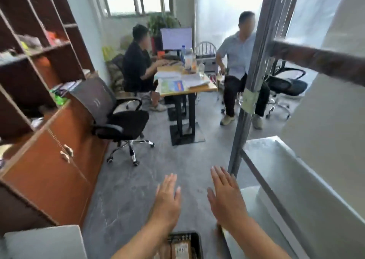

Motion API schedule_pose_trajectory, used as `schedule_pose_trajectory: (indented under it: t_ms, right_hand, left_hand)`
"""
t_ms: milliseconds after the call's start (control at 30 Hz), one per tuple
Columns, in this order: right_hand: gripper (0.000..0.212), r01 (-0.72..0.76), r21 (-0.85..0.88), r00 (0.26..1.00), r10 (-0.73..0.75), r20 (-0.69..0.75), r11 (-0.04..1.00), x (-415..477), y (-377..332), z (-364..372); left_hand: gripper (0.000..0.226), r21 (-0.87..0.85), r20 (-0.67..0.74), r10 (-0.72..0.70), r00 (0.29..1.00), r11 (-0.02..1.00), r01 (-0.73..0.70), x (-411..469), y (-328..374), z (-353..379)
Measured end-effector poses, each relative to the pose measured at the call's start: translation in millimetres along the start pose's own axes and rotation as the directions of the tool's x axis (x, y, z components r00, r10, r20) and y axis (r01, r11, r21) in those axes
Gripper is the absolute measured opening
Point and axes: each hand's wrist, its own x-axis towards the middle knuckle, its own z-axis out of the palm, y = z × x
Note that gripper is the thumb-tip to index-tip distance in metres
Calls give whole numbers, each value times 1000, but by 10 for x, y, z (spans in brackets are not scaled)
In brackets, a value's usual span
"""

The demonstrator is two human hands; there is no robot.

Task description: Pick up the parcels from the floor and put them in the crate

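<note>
A black plastic crate [194, 237] sits on the floor at the bottom edge of the view, partly hidden by my forearms. Inside it lies a brown cardboard parcel [181, 250] with a label. My left hand [167, 201] is stretched out flat above the grey floor, fingers straight, holding nothing. My right hand [227, 197] hovers beside it, also flat and empty. Both hands are raised in front of the crate. No parcel shows on the floor.
A wooden cabinet with shelves [51, 156] lines the left side. A black office chair [122, 124] stands ahead left. Two people sit at a desk [185, 85]. A metal door frame [248, 104] and glass panel stand at right. A white box [45, 241] is at bottom left.
</note>
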Motion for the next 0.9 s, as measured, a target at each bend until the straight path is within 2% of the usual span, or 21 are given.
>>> schedule_pose_trajectory:
  t_ms: [67,167,300,367,500,733,900]
  right_hand:
    - [64,57,25,982,-51,-182,998,240,-274,-734]
    - [63,101,-1,917,-94,-389,995,470,-663,-1700]
    - [66,128,-40,842,-130,-524,991,591,-1072,-2554]
    - [67,126,-70,816,-143,-560,990,599,-1232,-2796]
    - [68,109,-126,785,-163,-598,986,482,-1519,-3000]
    - [72,-121,-246,786,-58,-615,962,143,-1968,-2919]
    - [79,-299,-264,702,24,-711,917,-300,-2103,-2821]
  left_hand:
    - [51,25,-179,168,969,986,-166,102,569,-564]
    - [54,81,-394,344,852,937,-341,146,1298,-1328]
    - [60,155,-510,511,692,846,-510,117,1850,-2148]
    - [62,214,-521,559,645,817,-536,117,1934,-2436]
    - [65,282,-481,618,622,781,-557,95,1826,-2746]
    - [68,295,-418,712,564,694,-656,56,1444,-2966]
    - [66,244,-328,760,561,642,-727,-110,1445,-2875]
